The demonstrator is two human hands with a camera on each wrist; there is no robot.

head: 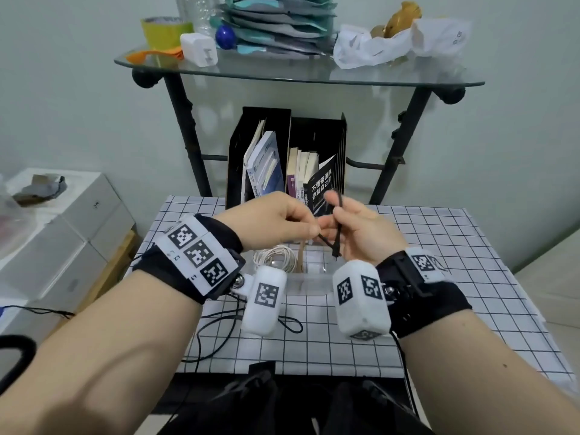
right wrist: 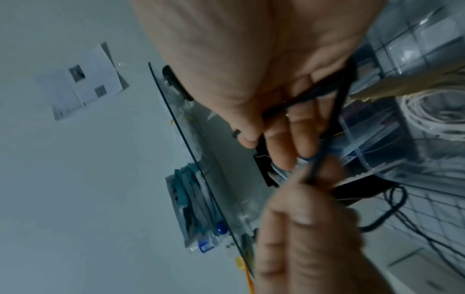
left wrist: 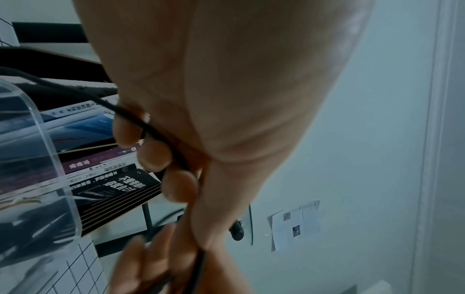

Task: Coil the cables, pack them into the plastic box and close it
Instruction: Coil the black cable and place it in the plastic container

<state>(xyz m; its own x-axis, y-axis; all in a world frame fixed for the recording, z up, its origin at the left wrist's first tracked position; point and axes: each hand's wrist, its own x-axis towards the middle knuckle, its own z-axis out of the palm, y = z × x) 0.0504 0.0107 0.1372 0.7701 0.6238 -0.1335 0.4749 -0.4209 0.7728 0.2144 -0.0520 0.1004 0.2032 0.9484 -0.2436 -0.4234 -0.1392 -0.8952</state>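
Both hands are raised above the checked table (head: 439, 277) with a thin black cable (head: 338, 227) between them. My left hand (head: 312, 229) pinches one strand of it; its curled fingers (left wrist: 153, 153) press the black cable (left wrist: 148, 127) into the palm. My right hand (head: 337, 213) grips a small loop of the cable, whose plug end hangs down. The black cable (right wrist: 327, 127) crosses the right hand's fingers (right wrist: 284, 135). Below the hands stands the clear plastic box (head: 310, 282), open, with a coiled white cable (head: 276, 257) inside. The rest of the black cable (head: 219, 328) trails over the table's front left.
A black file holder with books (head: 288, 161) stands behind the box. Above it is a cluttered glass shelf (head: 298, 73) on black legs. White cartons (head: 62, 233) are stacked left of the table. A wall is close behind.
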